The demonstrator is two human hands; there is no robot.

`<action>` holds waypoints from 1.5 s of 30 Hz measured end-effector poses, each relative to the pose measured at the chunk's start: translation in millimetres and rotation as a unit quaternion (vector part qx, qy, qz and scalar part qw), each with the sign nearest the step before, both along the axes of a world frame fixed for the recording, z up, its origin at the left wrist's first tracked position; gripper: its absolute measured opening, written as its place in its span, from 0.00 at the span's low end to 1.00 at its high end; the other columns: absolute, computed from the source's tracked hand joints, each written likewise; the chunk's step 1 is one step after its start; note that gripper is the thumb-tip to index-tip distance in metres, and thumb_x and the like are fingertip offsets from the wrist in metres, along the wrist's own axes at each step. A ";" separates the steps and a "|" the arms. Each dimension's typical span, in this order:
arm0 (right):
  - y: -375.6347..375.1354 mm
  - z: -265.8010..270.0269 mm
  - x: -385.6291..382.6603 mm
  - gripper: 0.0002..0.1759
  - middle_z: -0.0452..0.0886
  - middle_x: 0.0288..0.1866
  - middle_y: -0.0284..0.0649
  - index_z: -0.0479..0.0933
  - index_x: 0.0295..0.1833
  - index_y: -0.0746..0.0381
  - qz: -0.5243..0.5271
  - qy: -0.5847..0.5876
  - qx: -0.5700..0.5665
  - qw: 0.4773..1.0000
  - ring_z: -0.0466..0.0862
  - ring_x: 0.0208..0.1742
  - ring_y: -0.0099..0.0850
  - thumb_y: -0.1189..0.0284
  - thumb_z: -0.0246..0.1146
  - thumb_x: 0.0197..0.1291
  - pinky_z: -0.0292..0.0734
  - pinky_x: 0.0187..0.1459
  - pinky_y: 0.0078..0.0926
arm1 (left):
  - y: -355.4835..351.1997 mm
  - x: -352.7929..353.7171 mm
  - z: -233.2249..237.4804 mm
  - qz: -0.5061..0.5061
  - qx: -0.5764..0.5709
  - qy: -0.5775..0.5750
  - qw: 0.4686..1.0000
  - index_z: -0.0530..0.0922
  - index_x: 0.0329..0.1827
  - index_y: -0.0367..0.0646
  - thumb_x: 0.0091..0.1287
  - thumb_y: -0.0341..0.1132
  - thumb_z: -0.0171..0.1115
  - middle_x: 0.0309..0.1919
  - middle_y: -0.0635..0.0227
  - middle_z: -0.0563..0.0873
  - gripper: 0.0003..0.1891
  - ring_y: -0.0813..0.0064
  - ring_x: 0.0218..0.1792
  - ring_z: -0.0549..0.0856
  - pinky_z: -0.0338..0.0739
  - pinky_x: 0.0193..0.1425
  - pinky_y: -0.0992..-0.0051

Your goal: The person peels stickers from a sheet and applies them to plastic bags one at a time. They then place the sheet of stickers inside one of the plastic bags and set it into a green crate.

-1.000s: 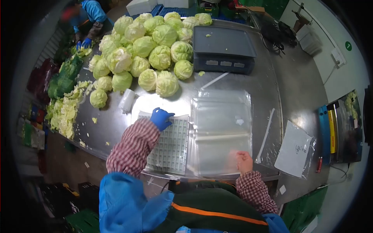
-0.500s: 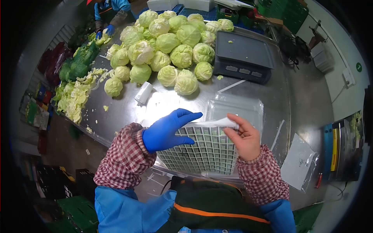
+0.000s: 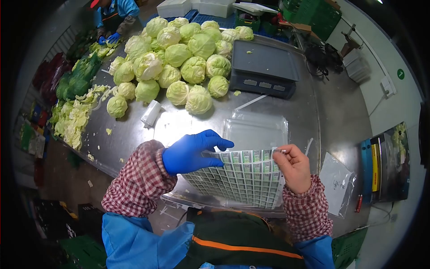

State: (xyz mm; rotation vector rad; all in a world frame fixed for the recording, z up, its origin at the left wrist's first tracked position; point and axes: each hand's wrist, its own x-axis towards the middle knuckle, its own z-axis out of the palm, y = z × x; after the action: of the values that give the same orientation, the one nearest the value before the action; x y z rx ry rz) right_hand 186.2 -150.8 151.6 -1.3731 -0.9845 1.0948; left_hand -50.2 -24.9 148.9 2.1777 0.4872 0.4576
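Observation:
A sheet of small printed labels in a grid is tilted up at the front edge of the metal table. My left hand, in a blue glove, grips its upper left part, thumb in front and fingers curled past the top edge. The sheet's left corner is hidden behind this hand. My bare right hand pinches the top right corner between thumb and fingers. Just beyond the sheet lies a clear plastic bag. A white roll lies farther left.
A pile of cabbages covers the back of the table, beside a dark weighing scale. Loose leaves lie at the left edge. A bagged white sheet is at the right. A co-worker handles leaves at the far left.
The white folded strip along the sheet's top has given way to a row of green-printed labels. My right hand has shifted right and down with the corner. The view has shifted slightly.

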 end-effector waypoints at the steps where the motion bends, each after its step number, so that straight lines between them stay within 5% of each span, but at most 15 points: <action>1: -0.5 2.8 -0.9 0.06 0.76 0.26 0.31 0.73 0.38 0.69 -0.001 -0.001 0.000 1.000 0.72 0.27 0.14 0.77 0.58 0.56 0.66 0.28 0.09 | -0.8 1.0 3.6 0.012 0.007 0.021 1.000 0.74 0.52 0.46 0.52 0.32 0.65 0.33 0.65 0.81 0.22 0.73 0.33 0.81 0.75 0.44 0.78; 4: -0.8 6.8 -3.8 0.04 0.75 0.25 0.30 0.74 0.34 0.68 -0.004 0.021 0.004 1.000 0.72 0.26 0.14 0.77 0.58 0.56 0.66 0.28 0.10 | -2.5 0.7 4.7 0.011 0.011 0.036 0.999 0.75 0.51 0.47 0.51 0.32 0.66 0.35 0.66 0.82 0.21 0.72 0.32 0.81 0.76 0.42 0.78; 13: -2.6 -4.5 17.8 0.12 0.72 0.23 0.36 0.72 0.34 0.69 0.035 -0.346 0.021 0.937 0.72 0.25 0.24 0.68 0.55 0.60 0.65 0.27 0.20 | -7.4 -0.7 3.1 0.020 -0.087 0.040 0.995 0.76 0.48 0.52 0.55 0.43 0.61 0.35 0.64 0.83 0.18 0.66 0.34 0.83 0.76 0.43 0.73; 16: 26.0 26.9 17.6 0.18 0.72 0.29 0.42 0.70 0.35 0.67 -0.026 -0.419 0.186 0.888 0.74 0.31 0.32 0.60 0.55 0.59 0.68 0.32 0.26 | -5.2 2.7 7.9 -0.012 -0.046 0.061 0.997 0.76 0.49 0.47 0.52 0.34 0.66 0.32 0.64 0.83 0.19 0.78 0.33 0.83 0.76 0.40 0.79; 18: 39.2 56.0 -2.5 0.24 0.72 0.35 0.46 0.69 0.36 0.65 0.207 -0.445 0.180 0.852 0.74 0.38 0.38 0.51 0.55 0.56 0.68 0.37 0.32 | -3.4 7.2 9.3 -0.020 -0.031 0.067 0.997 0.76 0.49 0.47 0.52 0.34 0.66 0.31 0.64 0.83 0.19 0.77 0.32 0.83 0.76 0.39 0.79; 19: 45.8 54.6 -7.4 0.24 0.72 0.35 0.46 0.69 0.36 0.65 0.202 -0.445 0.184 0.853 0.74 0.38 0.38 0.51 0.55 0.56 0.68 0.37 0.32 | -1.2 9.3 10.8 -0.025 -0.016 0.071 0.997 0.77 0.48 0.47 0.52 0.35 0.66 0.31 0.64 0.83 0.19 0.76 0.31 0.83 0.76 0.38 0.78; 21: 59.4 44.6 -13.1 0.27 0.73 0.33 0.46 0.67 0.36 0.65 0.389 -0.468 0.055 0.792 0.75 0.35 0.40 0.48 0.57 0.51 0.69 0.36 0.33 | 1.7 10.4 8.7 -0.022 -0.018 0.077 0.997 0.77 0.47 0.48 0.51 0.35 0.67 0.30 0.64 0.83 0.19 0.75 0.30 0.83 0.76 0.38 0.78; 25: 67.9 30.9 -18.0 0.27 0.73 0.30 0.45 0.67 0.35 0.65 0.444 -0.496 0.048 0.745 0.75 0.31 0.41 0.49 0.60 0.49 0.69 0.33 0.33 | 4.4 5.7 5.9 -0.023 -0.014 0.091 0.996 0.78 0.46 0.49 0.51 0.37 0.67 0.27 0.65 0.83 0.18 0.73 0.28 0.83 0.76 0.36 0.77; 28: 68.9 26.6 -20.6 0.25 0.72 0.27 0.43 0.66 0.33 0.64 0.435 -0.457 0.039 0.775 0.74 0.27 0.41 0.51 0.60 0.50 0.68 0.30 0.32 | 9.3 2.4 1.4 -0.035 -0.010 0.083 0.996 0.78 0.46 0.51 0.52 0.39 0.66 0.26 0.66 0.83 0.17 0.73 0.27 0.82 0.76 0.36 0.76; 34: 65.8 -0.4 -19.9 0.14 0.71 0.26 0.41 0.67 0.31 0.61 0.375 -0.365 0.081 0.849 0.73 0.26 0.39 0.61 0.56 0.57 0.68 0.28 0.31 | 22.4 2.9 -9.3 -0.059 -0.080 0.109 0.989 0.77 0.46 0.48 0.51 0.39 0.66 0.29 0.64 0.83 0.18 0.75 0.29 0.81 0.76 0.38 0.77; 40: 58.7 -26.8 -30.2 0.11 0.71 0.24 0.37 0.67 0.30 0.62 0.249 -0.549 0.261 0.754 0.72 0.21 0.30 0.66 0.56 0.58 0.67 0.23 0.21 | 68.4 4.2 -54.1 -0.050 -0.044 0.258 0.964 0.78 0.45 0.45 0.48 0.44 0.67 0.34 0.61 0.83 0.21 0.69 0.36 0.81 0.74 0.43 0.73; 41: 55.7 -30.9 -20.9 0.09 0.72 0.23 0.34 0.69 0.30 0.61 0.128 -0.361 0.165 0.909 0.71 0.20 0.24 0.68 0.56 0.58 0.65 0.21 0.19 | 80.7 0.9 -68.7 -0.029 -0.035 0.289 0.956 0.78 0.45 0.45 0.48 0.43 0.67 0.36 0.60 0.82 0.21 0.70 0.38 0.81 0.74 0.44 0.73; 42: 50.2 -36.3 -7.8 0.07 0.72 0.23 0.31 0.70 0.30 0.61 -0.006 -0.146 0.055 0.988 0.70 0.19 0.19 0.70 0.55 0.59 0.63 0.19 0.16 | 94.2 -7.5 -84.6 -0.029 -0.042 0.277 0.959 0.78 0.44 0.43 0.48 0.42 0.67 0.35 0.61 0.82 0.21 0.68 0.37 0.81 0.74 0.44 0.71; 44: 16.4 -63.2 44.6 0.08 0.70 0.20 0.27 0.70 0.30 0.62 -0.133 -0.072 -0.049 0.987 0.67 0.20 0.14 0.69 0.56 0.59 0.60 0.19 0.12 | 93.7 -21.1 -103.3 0.002 0.341 0.205 0.917 0.78 0.43 0.43 0.48 0.39 0.66 0.32 0.60 0.82 0.19 0.64 0.35 0.80 0.74 0.42 0.68; 45: -7.6 -86.5 68.8 0.09 0.70 0.19 0.28 0.71 0.30 0.62 -0.153 -0.084 -0.145 0.974 0.68 0.20 0.15 0.68 0.56 0.58 0.61 0.20 0.13 | 82.2 -11.7 -104.3 0.027 0.336 0.243 0.910 0.77 0.44 0.44 0.49 0.39 0.65 0.33 0.61 0.81 0.19 0.62 0.36 0.80 0.74 0.43 0.68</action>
State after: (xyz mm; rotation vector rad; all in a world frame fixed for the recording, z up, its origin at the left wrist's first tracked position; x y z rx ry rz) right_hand 255.0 -158.4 65.1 -1.8118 -0.7164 0.9242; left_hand -62.0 57.3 44.6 2.9762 0.7377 0.0954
